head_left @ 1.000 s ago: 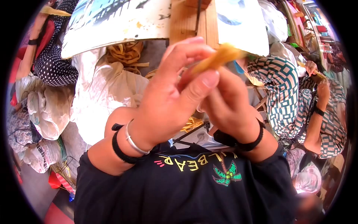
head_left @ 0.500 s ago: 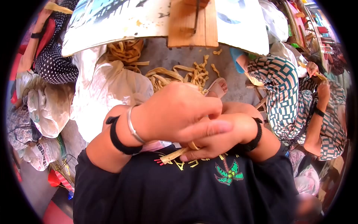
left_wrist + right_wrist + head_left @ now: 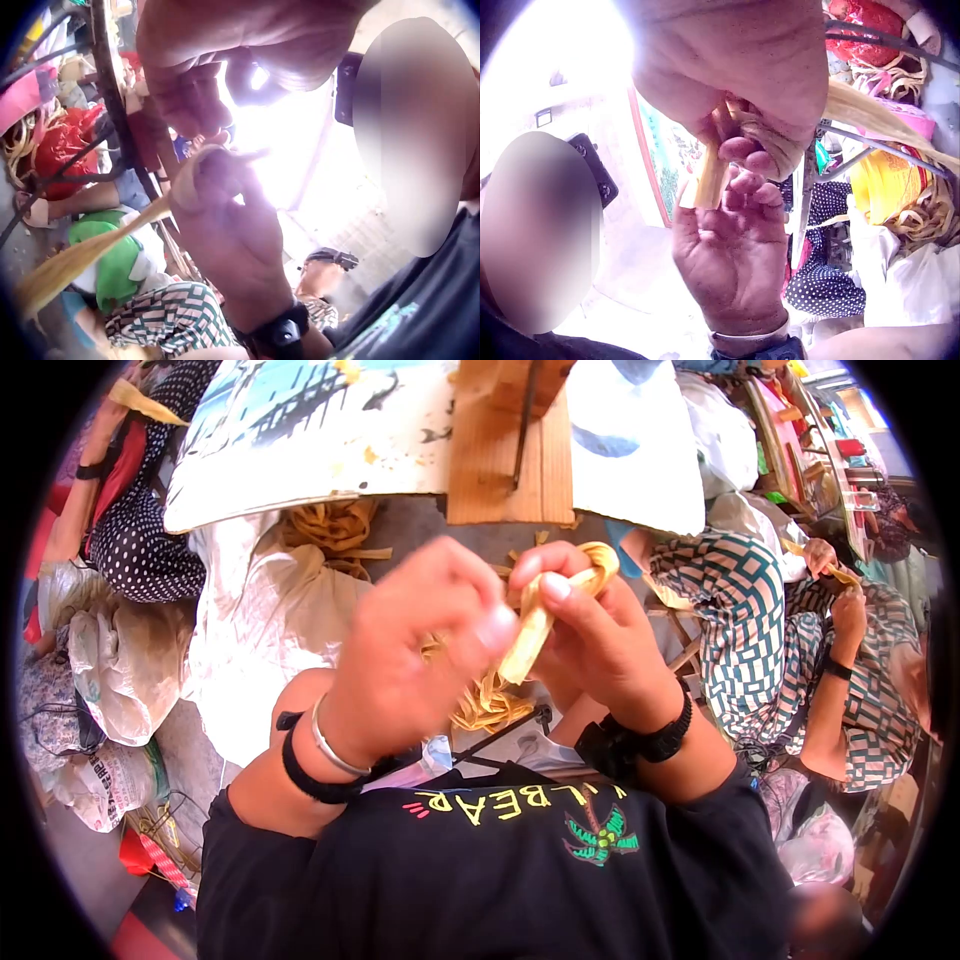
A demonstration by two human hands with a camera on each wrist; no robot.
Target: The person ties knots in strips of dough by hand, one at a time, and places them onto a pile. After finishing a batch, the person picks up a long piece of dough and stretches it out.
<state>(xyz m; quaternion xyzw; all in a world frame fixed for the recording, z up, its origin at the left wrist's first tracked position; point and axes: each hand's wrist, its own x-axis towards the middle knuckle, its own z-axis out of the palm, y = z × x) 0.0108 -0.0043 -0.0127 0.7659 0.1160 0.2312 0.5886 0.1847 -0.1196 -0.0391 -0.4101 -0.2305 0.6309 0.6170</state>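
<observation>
Right hand: pinching. The right hand (image 3: 620, 650) has its thumb pressed on the strip, fingers bent behind it.
Strip: the yellow strip (image 3: 530, 645) is up in front of the chest, bent in a loop over the right fingertips, flat end slanting down toward the left hand. A long tail shows in both wrist views.
Left hand: the left hand (image 3: 415, 650) has curled fingers, thumb against them, a bit blurred. Just beside the flat end; can't tell if it pinches or touches the strip.
Wrists: silver bracelet (image 3: 335, 738) plus black band on the left, black strap (image 3: 610, 748) on the right.
Shirt: black shirt (image 3: 450, 870), yellow letters, palm tree print.
Table: table (image 3: 400, 470) beyond the hands, white top with blue and black marks; wooden board (image 3: 510, 485) on it, sticking past the near edge, dark rod above the board.
Floor stock: coiled strip bundle (image 3: 325, 525) under the table edge, loose strip pile (image 3: 490, 705) lower, partly behind the hands. Pale cloth (image 3: 270, 600) left of both.
Right neighbour: person in geometric print (image 3: 740, 610), both hands on a yellowish strip.
Left neighbour: person in polka dots (image 3: 150, 540), yellowish piece at the hand.
Side bags: red bag (image 3: 866, 30) and yellow bag (image 3: 885, 180), strips beside them.
</observation>
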